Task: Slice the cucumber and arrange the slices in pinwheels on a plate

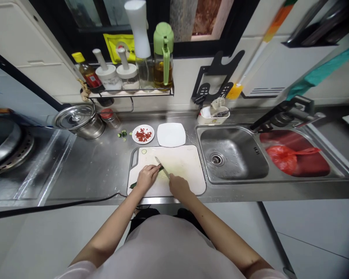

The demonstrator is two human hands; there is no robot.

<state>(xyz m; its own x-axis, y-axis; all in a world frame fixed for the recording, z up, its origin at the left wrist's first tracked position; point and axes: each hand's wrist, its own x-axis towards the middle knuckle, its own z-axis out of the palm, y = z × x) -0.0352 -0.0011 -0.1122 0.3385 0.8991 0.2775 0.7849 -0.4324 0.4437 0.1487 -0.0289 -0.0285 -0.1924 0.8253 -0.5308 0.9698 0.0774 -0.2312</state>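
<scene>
A white cutting board (186, 162) lies on the steel counter in front of me. My left hand (147, 178) curls over a green cucumber (133, 185) and presses it to the board. My right hand (178, 186) is closed round the handle of a knife (159, 163). The blade points up and left, and its edge meets the cucumber beside my left fingers. Pale green slices (164, 174) lie under the blade. One round slice (144, 151) sits at the board's far left corner.
Behind the board are a small plate of chopped red chilli (143, 134), an empty white square plate (171, 134) and green scraps (123, 134). A lidded steel pot (78, 121) stands at left, a stove (6, 145) further left. At right a double sink (235, 155) holds a red bag (283, 158).
</scene>
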